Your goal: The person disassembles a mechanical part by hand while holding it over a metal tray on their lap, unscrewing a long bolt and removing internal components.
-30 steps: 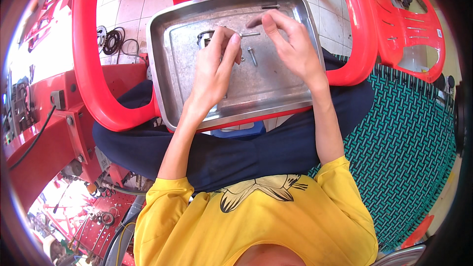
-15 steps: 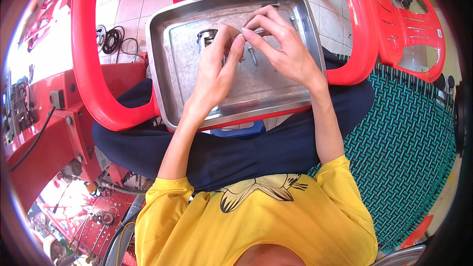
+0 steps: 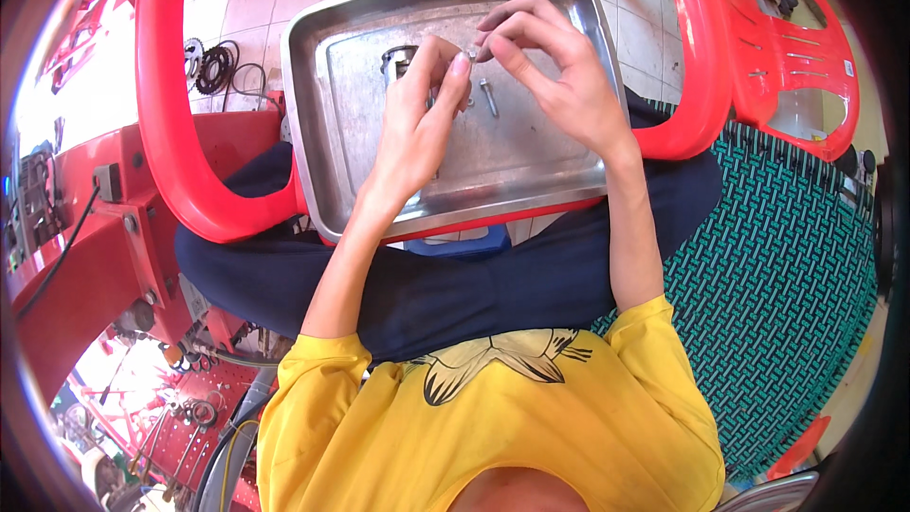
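Note:
A shallow metal tray (image 3: 346, 133) lies across my lap, and both hands are over it. Between thumb and bent fingers, my left hand (image 3: 417, 109) pinches a small silver metal piece (image 3: 472, 55), too small to name exactly. Its fingers partly cover a silver cylindrical part with a black rim (image 3: 398, 59) in the tray. Beside that piece, my right hand (image 3: 569, 76) is open, its thumb apart from the curled fingers; nothing shows between them. On the tray floor between the hands lies a silver bolt (image 3: 489, 99).
Red plastic chair arms (image 3: 171, 114) flank the tray. At right stand another red chair (image 3: 796, 57) and a green-black woven surface (image 3: 768, 294). To the left are a red metal frame (image 3: 95, 218) and dark sprockets (image 3: 216, 68) on the tiled floor.
My right fingertips have drawn away from the left ones and parted, baring the small metal piece in the left pinch. The left hand has barely moved.

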`<state>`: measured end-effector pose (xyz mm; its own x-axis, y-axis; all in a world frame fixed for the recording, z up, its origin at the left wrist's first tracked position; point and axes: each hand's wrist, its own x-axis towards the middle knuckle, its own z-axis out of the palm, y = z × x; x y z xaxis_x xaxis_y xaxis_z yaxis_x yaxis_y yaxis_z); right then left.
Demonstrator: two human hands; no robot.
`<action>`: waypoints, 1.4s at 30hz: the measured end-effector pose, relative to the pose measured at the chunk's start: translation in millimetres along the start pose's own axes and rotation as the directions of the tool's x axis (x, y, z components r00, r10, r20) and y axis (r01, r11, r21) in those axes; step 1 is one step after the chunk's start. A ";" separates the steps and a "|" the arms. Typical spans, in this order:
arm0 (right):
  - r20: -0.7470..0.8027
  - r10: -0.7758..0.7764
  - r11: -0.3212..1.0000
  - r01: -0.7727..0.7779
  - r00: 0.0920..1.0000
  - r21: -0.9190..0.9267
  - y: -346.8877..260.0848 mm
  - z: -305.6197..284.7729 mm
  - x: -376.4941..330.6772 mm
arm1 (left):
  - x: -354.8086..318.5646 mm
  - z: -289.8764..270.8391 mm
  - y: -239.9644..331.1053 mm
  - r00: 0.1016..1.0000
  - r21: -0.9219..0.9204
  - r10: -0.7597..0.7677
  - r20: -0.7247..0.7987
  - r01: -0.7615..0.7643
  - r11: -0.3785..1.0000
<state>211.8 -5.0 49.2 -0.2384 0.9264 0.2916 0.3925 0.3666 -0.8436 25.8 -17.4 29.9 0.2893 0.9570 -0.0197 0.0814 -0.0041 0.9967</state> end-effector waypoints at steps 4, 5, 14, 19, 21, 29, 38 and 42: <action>-0.033 0.062 0.994 -0.059 0.998 0.096 2.0 4.2 -0.2 | 1.3 2.2 -9.0 0.999 -0.012 0.050 -0.010 -0.050 0.999; -0.046 0.041 0.998 -0.039 0.998 0.044 2.8 4.5 -1.8 | 1.4 2.0 -12.9 1.000 -0.016 0.023 0.000 -0.023 1.000; -0.066 0.143 0.976 -0.130 0.988 0.173 -12.4 2.5 1.0 | -0.9 4.0 -14.4 1.000 -0.016 0.013 0.020 -0.012 1.000; 0.004 0.370 0.888 -0.355 0.929 0.293 -29.1 -2.7 2.8 | -1.9 3.7 -7.8 1.000 0.025 -0.011 0.023 0.010 1.000; -0.024 0.270 0.924 -0.252 0.963 0.288 -17.8 -2.7 0.9 | -3.2 4.4 -5.4 0.999 0.027 -0.015 0.031 0.015 1.000; -0.039 0.291 0.924 -0.270 0.956 0.273 -21.2 -5.7 1.7 | -2.7 5.2 -5.0 1.000 0.064 -0.023 0.018 0.022 0.998; -0.018 0.247 0.929 -0.231 0.969 0.290 -12.7 -4.3 0.0 | -2.7 4.4 -2.7 0.999 0.097 -0.043 0.005 0.042 0.994; -0.061 0.136 0.965 -0.118 0.989 0.236 0.8 1.0 -0.9 | -2.9 5.3 -2.8 0.999 0.090 -0.037 0.006 0.037 0.995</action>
<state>211.4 -5.7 47.8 -0.1281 0.9712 0.2010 0.1971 0.2236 -0.9545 29.7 -21.7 26.7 0.2919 0.9547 -0.0574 0.1775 0.0049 0.9841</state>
